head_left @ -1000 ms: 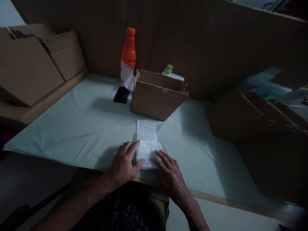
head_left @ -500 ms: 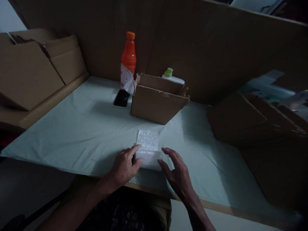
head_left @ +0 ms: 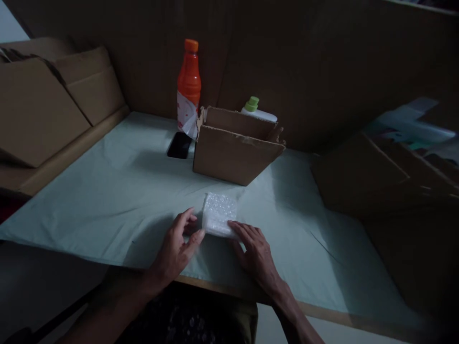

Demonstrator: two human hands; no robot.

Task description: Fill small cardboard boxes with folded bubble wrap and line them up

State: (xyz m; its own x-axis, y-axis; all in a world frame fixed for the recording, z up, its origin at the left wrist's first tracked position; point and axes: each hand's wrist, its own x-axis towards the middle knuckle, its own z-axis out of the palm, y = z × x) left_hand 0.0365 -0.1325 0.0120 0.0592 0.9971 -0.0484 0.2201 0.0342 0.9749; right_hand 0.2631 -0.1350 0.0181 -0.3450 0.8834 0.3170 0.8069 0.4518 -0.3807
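Flanking the folded bubble wrap (head_left: 219, 212) near the front edge of the tabletop (head_left: 139, 191), the left hand (head_left: 175, 248) gapes with its thumb at one corner while, apart from it, the right hand (head_left: 257, 251) lays fingers on top (pinching or not, I cannot tell), presumably keeping the layers flat.

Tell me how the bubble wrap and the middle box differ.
The bubble wrap is whitish and shiny; the middle box is dull brown. The bubble wrap lies low; the middle box stands taller, open-topped. The right hand touches the bubble wrap; no hand touches the middle box. Both rest on the cloth.
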